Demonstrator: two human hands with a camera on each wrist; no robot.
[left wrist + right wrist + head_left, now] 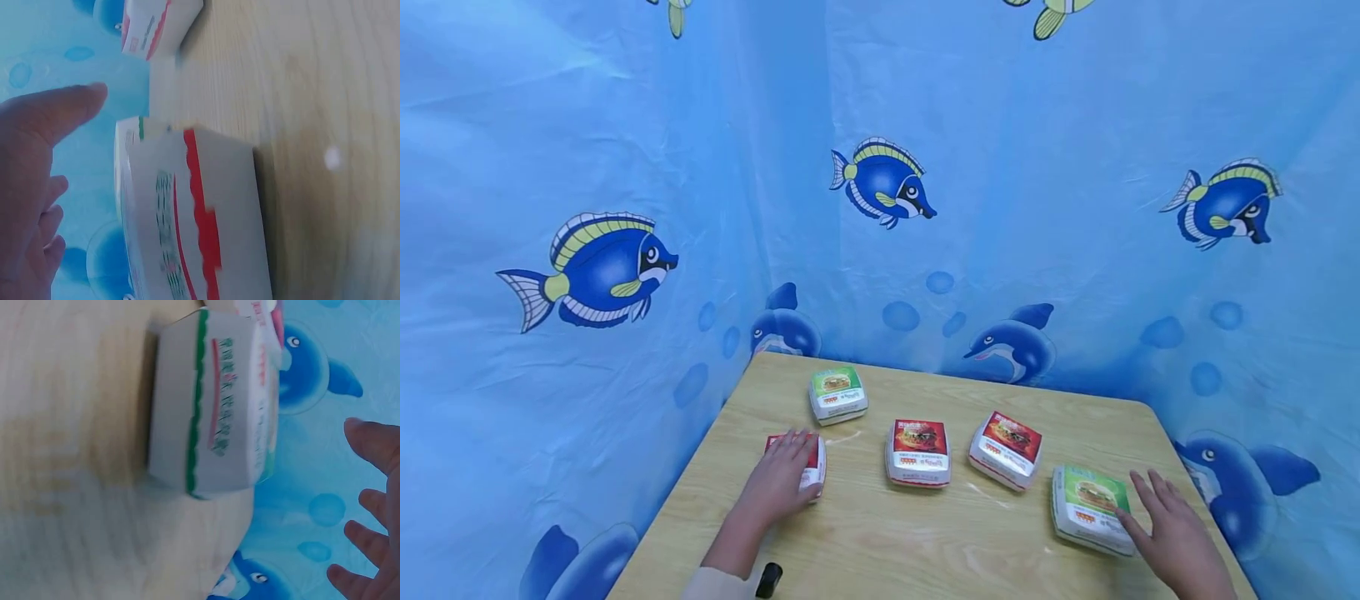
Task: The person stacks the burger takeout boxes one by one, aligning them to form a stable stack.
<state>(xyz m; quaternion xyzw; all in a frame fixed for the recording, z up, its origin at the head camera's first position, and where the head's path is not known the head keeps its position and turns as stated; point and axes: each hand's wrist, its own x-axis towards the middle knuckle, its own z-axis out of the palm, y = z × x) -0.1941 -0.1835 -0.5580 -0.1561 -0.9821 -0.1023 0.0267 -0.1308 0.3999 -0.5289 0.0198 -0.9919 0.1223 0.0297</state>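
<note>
My left hand (781, 481) hovers over a red-topped burger box (812, 477) at the left of the table, hiding part of its lid. In the left wrist view the thumb and fingers stand apart from that box (169, 212). On the right, my right hand (1180, 533) is beside a green-topped burger box (1090, 508), fingers spread. The right wrist view has a gap between those fingers and the green-edged box (215, 406). Two more red-topped boxes, a middle one (917, 454) and a tilted one (1006, 450), lie between the hands.
Another green-topped burger box (838, 396) sits at the back left of the wooden table (955, 542). A small black object (768, 580) shows by the left sleeve. Blue curtains (1045, 208) printed with fish and dolphins surround the table's back and sides.
</note>
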